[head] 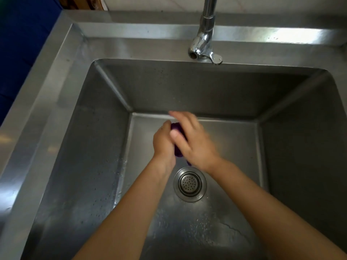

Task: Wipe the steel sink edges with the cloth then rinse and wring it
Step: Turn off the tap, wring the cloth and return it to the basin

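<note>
- The steel sink [206, 91] is taking up most of the view: a deep, square basin of brushed metal with creased corners. Its walls are darkening toward the far side. Its near edge is being cut off by the bottom of the frame.
- The counter [47, 87] is running round the basin as a flat steel ledge with a raised lip, catching light at the far right.
- A blue surface [18, 44] is showing beyond the left lip; what it is cannot be made out.
- Two bare forearms are reaching in from the bottom edge, meeting above the basin floor.
- The faucet [205, 34], polished chrome, is rising from the rear ledge, its top running out of frame.
- The right hand [195, 141] is smeared by motion. Its thumb is lying across the cloth, and its fingers, held together, are reaching over the far side, clasping it.
- The left hand [163, 143] is curling its fingers round the cloth from the other side. The fingertips are hidden.
- The drain strainer [189, 183], a perforated steel cup in a round ring, is sitting just nearer than the hands.
- The cloth [178, 152], dark purple and bunched into a roll, is being held between both hands above the basin floor and mostly covered.
- Water droplets are beading on the left wall and the floor.
</note>
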A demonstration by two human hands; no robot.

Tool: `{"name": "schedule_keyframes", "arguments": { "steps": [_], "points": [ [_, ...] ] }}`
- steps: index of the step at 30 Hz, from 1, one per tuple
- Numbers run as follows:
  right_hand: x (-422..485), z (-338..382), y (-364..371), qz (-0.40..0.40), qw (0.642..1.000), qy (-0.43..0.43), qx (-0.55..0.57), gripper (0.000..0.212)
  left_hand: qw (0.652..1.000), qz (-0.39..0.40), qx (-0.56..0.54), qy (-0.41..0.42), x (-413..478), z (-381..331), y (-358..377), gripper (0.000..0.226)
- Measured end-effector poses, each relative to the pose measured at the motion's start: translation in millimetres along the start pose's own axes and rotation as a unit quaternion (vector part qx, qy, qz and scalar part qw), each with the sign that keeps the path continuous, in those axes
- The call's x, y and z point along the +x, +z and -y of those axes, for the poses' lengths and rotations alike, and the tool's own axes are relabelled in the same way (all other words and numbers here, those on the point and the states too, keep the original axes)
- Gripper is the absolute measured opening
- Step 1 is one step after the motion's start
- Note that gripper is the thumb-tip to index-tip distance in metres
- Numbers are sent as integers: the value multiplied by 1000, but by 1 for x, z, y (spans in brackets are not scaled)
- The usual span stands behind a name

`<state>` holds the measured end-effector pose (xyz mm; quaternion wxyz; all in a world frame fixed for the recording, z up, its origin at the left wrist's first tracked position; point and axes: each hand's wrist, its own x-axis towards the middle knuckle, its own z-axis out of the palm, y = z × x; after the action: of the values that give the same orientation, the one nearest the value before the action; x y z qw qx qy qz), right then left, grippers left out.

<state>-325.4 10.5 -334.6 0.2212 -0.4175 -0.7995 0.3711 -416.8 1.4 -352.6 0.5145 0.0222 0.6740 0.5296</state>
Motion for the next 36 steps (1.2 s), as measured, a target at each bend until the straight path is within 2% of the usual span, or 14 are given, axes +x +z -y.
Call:
{"name": "schedule_keyframes", "arguments": {
  "steps": [2,6,10,12,14,17,19,23,26,29,31,34,36],
  "points": [
    [-2,-2,0,24,996,-68,-55,62,996,32,-48,-72,-1,-6,2,24],
    [6,-14,-2,-90,977,-156,-114,46,994,48,-23,-91,-14,-11,5,26],
    [11,-14,3,-145,968,-143,-147,56,1000,-23,18,-2,-11,-5,5,43],
    [11,-13,6,-153,967,-128,-158,45,995,-58,55,61,-9,1,2,54],
    [10,-10,9,-160,970,-102,-150,38,981,-91,116,127,-11,3,-1,55],
    [7,-6,12,-160,978,-57,-124,36,954,-101,190,209,-16,-3,0,52],
    [8,-1,11,-152,982,-16,-107,37,947,-85,213,226,-18,-5,-1,51],
    [11,13,9,-101,989,70,-83,34,966,-49,174,184,-28,1,-8,45],
    [11,22,11,-82,985,144,-50,27,978,-64,112,162,-38,8,-11,39],
    [13,26,13,-61,978,194,-51,34,984,-82,67,145,-40,10,-9,24],
    [14,28,10,-37,976,212,-32,43,986,-95,59,127,-37,5,-10,29],
    [2,33,1,-18,989,145,-13,46,988,-111,74,82,-24,-7,-18,34],
    [-7,33,-3,2,994,39,-103,54,993,-94,62,35,-19,-16,-19,27]
  ]
}}
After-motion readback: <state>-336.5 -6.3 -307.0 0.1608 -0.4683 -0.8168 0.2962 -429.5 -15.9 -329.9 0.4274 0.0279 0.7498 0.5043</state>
